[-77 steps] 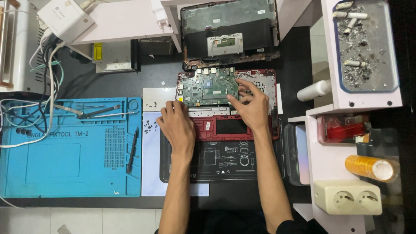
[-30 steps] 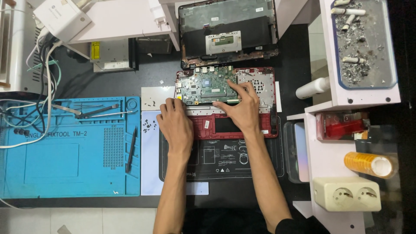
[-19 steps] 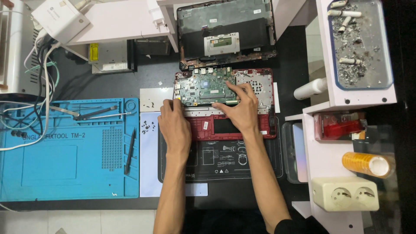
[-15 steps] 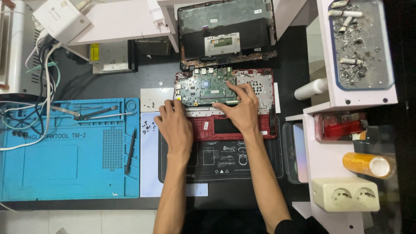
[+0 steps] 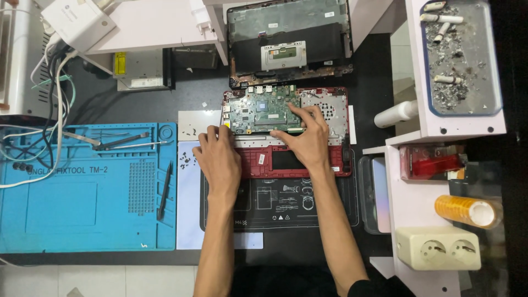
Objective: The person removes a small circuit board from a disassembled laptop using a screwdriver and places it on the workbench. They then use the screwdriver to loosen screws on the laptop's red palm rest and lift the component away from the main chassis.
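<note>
An opened red laptop base [image 5: 341, 159] lies on a dark mat [image 5: 275, 206] in the head view, with its green circuit board [image 5: 258, 110] exposed in the upper half. My left hand [image 5: 219, 160] rests palm down at the board's lower left corner, fingertips on its edge. My right hand [image 5: 307, 138] lies over the board's lower right part, fingers spread and pressing on it. Neither hand holds a tool. The removed dark laptop cover [image 5: 289, 41] with its touchpad plate lies just beyond the base.
A blue work mat [image 5: 82, 192] on the left carries tweezers [image 5: 118, 142] and a black spudger [image 5: 165, 190]. Small screws [image 5: 186, 159] lie on a white sheet. Right: a white shelf with an ashtray tray [image 5: 462, 55], tape roll [image 5: 467, 210], socket block [image 5: 437, 247]. Cables hang at far left.
My right hand has slid left and down across the board, off the fan area. The left hand has stayed at the board's lower left corner.
</note>
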